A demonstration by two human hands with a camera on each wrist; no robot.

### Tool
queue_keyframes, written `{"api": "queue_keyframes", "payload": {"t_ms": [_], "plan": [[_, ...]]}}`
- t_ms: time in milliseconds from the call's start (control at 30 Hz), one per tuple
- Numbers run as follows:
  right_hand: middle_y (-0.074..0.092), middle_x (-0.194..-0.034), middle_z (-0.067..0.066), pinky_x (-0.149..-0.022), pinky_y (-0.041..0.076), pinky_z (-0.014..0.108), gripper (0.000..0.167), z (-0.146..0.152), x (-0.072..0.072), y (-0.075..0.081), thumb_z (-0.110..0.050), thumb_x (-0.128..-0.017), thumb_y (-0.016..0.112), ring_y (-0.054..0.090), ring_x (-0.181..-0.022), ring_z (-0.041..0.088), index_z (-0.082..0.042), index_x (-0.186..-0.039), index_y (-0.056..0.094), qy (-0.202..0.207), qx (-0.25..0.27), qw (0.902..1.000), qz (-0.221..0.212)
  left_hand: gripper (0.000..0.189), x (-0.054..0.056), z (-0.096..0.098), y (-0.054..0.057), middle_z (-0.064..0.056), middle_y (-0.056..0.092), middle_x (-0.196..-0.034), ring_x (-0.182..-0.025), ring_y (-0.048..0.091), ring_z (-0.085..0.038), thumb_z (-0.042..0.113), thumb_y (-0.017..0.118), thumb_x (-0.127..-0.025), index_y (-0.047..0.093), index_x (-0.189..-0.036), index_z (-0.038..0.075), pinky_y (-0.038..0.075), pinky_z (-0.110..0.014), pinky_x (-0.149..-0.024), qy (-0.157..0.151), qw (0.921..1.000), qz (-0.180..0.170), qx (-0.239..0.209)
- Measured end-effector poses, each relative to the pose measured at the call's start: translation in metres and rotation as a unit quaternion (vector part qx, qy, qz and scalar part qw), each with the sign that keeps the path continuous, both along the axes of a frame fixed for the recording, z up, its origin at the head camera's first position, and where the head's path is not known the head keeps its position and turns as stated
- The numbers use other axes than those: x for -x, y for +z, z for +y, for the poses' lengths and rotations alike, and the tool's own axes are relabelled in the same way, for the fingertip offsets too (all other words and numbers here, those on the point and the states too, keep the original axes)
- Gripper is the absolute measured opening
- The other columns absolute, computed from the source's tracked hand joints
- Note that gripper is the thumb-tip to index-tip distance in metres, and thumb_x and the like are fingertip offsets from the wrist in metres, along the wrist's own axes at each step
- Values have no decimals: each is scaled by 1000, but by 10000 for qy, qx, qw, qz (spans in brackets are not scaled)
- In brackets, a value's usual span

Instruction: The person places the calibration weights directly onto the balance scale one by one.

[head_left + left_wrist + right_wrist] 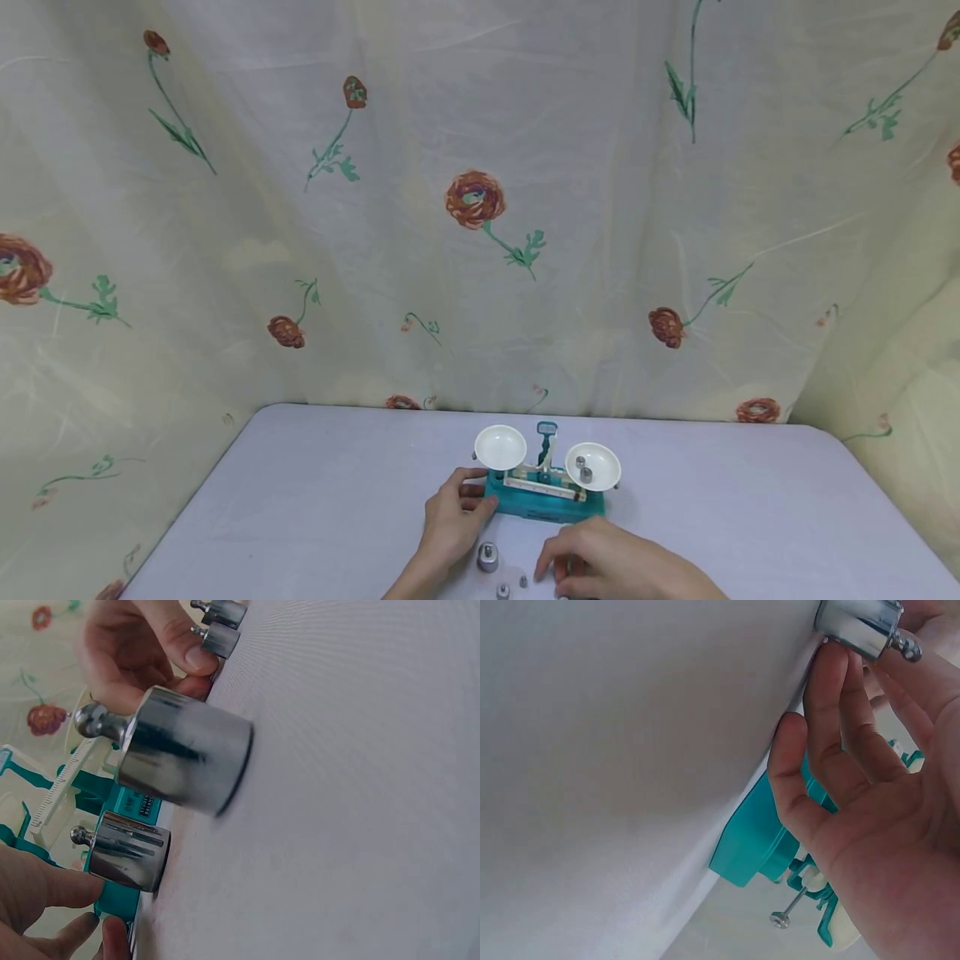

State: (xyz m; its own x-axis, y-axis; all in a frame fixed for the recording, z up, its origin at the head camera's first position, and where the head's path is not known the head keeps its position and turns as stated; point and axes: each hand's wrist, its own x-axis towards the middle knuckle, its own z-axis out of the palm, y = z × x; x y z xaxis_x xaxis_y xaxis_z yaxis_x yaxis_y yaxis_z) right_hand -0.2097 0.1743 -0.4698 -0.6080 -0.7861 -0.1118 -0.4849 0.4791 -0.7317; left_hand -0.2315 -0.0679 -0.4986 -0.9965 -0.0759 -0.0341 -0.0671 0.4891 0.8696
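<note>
A teal balance scale [543, 505] with two white pans stands on the table. My left hand [452, 515] grips the left end of its base, thumb at the front. Two small metal weights [586, 475] sit in the right pan [609, 460]; the left pan [500, 448] is level with the beam's other end. My right hand [611, 560] is low at the table, fingers bent, fingertips close to a tiny weight [523, 581]. Whether it pinches anything is hidden. A large knobbed weight [487, 557] and a smaller weight [503, 591] stand between the hands.
Several knobbed metal weights, among them a big weight [187, 750], stand on the pale tabletop [315, 500] in front of the scale. Behind and at both sides hangs a flowered curtain [585, 208]. The table's far edge runs just behind the scale.
</note>
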Motion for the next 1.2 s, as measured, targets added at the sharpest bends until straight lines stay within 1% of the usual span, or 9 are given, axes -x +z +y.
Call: {"api": "queue_keyframes", "payload": {"t_ms": [67,233,300,433,633,767,967,1067,1200], "plan": [[66,-85,-21,-71,54,15,16,-1,0,0,-18,-102,72,56,-78,-10,-23,-117,79,97,-49,9998,190,43,-1,0,0,-9,76,-111,-91,69,-14,13,80,-95,68,-136,11,62,-34,-80,0,10000,19,18],[66,-86,-22,-72,54,15,17,-3,0,1,-17,-102,72,56,-77,-10,-24,-116,79,109,-139,9997,160,44,-1,-1,0,-9,76,-111,-91,69,-14,13,80,-95,67,-136,10,62,-32,-78,5,10000,50,58],[68,-86,-20,-72,54,16,17,-2,0,1,-16,-102,72,56,-77,-10,-24,-114,80,103,-126,9999,36,44,-1,-1,0,-9,76,-111,-91,69,-14,13,80,-95,67,-136,10,62,-32,-78,1,10000,32,38],[71,-87,-18,-71,55,16,17,-2,-1,3,-14,-102,72,56,-76,-9,-25,-112,81,149,-80,9998,-71,44,0,-1,0,-9,76,-111,-91,69,-13,13,80,-95,67,-137,11,62,-33,-79,-9,10000,38,28],[72,-89,-17,-73,55,16,19,0,0,5,-13,-102,72,57,-79,-9,-25,-113,81,209,-53,9995,-215,44,0,0,0,-8,76,-111,-91,68,-13,14,80,-95,67,-137,11,62,-34,-80,1,10000,30,-6],[73,-91,-16,-73,56,17,19,3,-1,7,-13,-102,72,58,-80,-9,-24,-114,80,245,12,9988,-431,43,1,0,1,-8,75,-111,-91,68,-13,14,80,-95,67,-137,11,62,-34,-80,2,10000,26,-13],[72,-90,-16,-74,56,17,16,4,-2,8,-15,-101,74,59,-80,-8,-22,-113,80,266,250,9953,-896,44,0,-1,2,-8,76,-112,-92,69,-13,15,80,-95,67,-137,11,62,-34,-81,-34,10000,64,-25],[71,-90,-18,-75,57,18,14,4,-3,8,-18,-100,76,60,-80,-8,-23,-112,80,322,248,9955,-851,44,0,-1,1,-9,75,-112,-93,69,-14,15,80,-95,67,-137,10,62,-34,-81,-49,10000,52,-19],[71,-90,-18,-76,57,18,14,3,-5,7,-18,-98,76,62,-80,-8,-23,-111,81,329,279,9948,-919,44,0,-1,0,-9,75,-112,-93,69,-14,14,80,-95,67,-137,10,63,-34,-81,-41,10000,36,-23]]}}
